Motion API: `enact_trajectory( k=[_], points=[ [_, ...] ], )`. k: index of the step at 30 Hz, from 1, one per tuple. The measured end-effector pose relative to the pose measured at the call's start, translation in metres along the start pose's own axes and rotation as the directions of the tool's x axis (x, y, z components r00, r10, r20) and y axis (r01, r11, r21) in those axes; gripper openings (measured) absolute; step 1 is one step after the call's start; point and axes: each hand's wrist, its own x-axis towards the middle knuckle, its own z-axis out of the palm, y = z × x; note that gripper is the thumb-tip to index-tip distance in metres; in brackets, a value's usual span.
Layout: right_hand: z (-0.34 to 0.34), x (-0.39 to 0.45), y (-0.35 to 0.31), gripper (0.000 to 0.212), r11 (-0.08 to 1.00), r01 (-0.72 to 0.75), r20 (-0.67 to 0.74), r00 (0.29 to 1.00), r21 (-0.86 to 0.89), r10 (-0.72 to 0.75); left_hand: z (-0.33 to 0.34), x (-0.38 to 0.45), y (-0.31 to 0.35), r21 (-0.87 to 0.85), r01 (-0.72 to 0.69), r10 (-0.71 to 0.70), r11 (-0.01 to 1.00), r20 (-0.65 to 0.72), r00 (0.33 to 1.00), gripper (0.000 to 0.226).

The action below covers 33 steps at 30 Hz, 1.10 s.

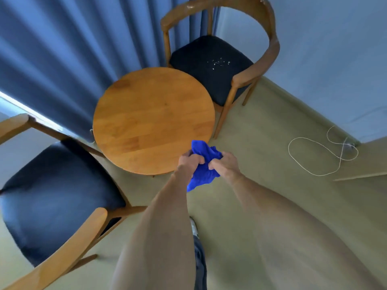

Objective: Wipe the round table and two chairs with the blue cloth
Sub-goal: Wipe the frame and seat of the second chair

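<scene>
Both forearms reach forward from the bottom of the view. Left hand (189, 162) and right hand (225, 164) grip the bunched blue cloth (204, 166) between them, fingers curled into the fabric; the cloth is held in the air over the floor just off the near edge of the round table (150, 120). Near chair (54, 197) stands at lower left, dark seat, wooden arms, close beside the table. White cord (314, 155) lies looped on the floor to the right. Far chair (217, 68) stands behind the table, pale specks on its dark seat. Blue curtain (62, 49) hangs beyond.
</scene>
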Motion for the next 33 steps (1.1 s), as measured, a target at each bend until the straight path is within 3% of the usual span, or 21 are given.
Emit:
enact_trajectory(
  k=[2, 6, 11, 15, 20, 23, 26, 28, 30, 33],
  points=[
    [-0.014, 0.022, -0.021, 0.02, 0.998, 0.062, -0.013, 0.998, 0.019, -0.061, 0.005, 0.016, 0.035, 0.069, -0.041, 0.042, 0.997, -0.013, 0.999, 0.013],
    [-0.04, 0.053, -0.049, 0.026, 0.99, 0.125, -0.108, 0.987, 0.067, -0.117, 0.024, 0.039, 0.098, 0.155, -0.086, 0.091, 0.984, -0.022, 0.996, 0.008],
    [-0.103, 0.108, -0.071, 0.01, 0.979, 0.153, -0.253, 0.95, -0.133, -0.183, 0.067, 0.072, 0.15, 0.164, -0.123, 0.136, 0.979, -0.068, 0.988, 0.013],
    [-0.161, 0.16, -0.081, 0.01, 0.97, 0.108, -0.239, 0.958, -0.219, -0.161, 0.114, 0.096, 0.181, 0.058, -0.086, 0.091, 0.995, -0.085, 0.992, 0.017],
    [-0.23, 0.233, -0.106, 0.02, 0.983, 0.033, -0.326, 0.941, -0.178, -0.091, 0.174, 0.12, 0.255, -0.11, -0.02, 0.013, 0.994, -0.066, 0.998, 0.021],
    [-0.265, 0.279, -0.139, 0.031, 0.973, 0.147, -0.319, 0.927, -0.178, -0.199, 0.204, 0.139, 0.307, -0.265, -0.012, -0.004, 0.964, -0.062, 0.998, 0.029],
    [-0.299, 0.316, -0.163, 0.036, 0.907, 0.301, -0.366, 0.841, -0.296, -0.399, 0.241, 0.166, 0.356, -0.415, 0.018, -0.036, 0.909, -0.036, 0.999, 0.043],
    [-0.309, 0.337, -0.17, 0.044, 0.838, 0.354, -0.289, 0.822, -0.414, -0.49, 0.257, 0.182, 0.376, -0.443, -0.018, -0.023, 0.896, -0.087, 0.996, 0.031],
    [-0.311, 0.359, -0.173, 0.051, 0.782, 0.388, -0.13, 0.854, -0.488, -0.504, 0.266, 0.205, 0.387, -0.397, 0.003, -0.073, 0.918, -0.163, 0.984, 0.023],
    [-0.296, 0.385, -0.166, 0.054, 0.676, 0.478, 0.134, 0.858, -0.561, -0.496, 0.263, 0.234, 0.377, -0.176, 0.096, -0.144, 0.98, -0.284, 0.948, 0.021]
  ],
)
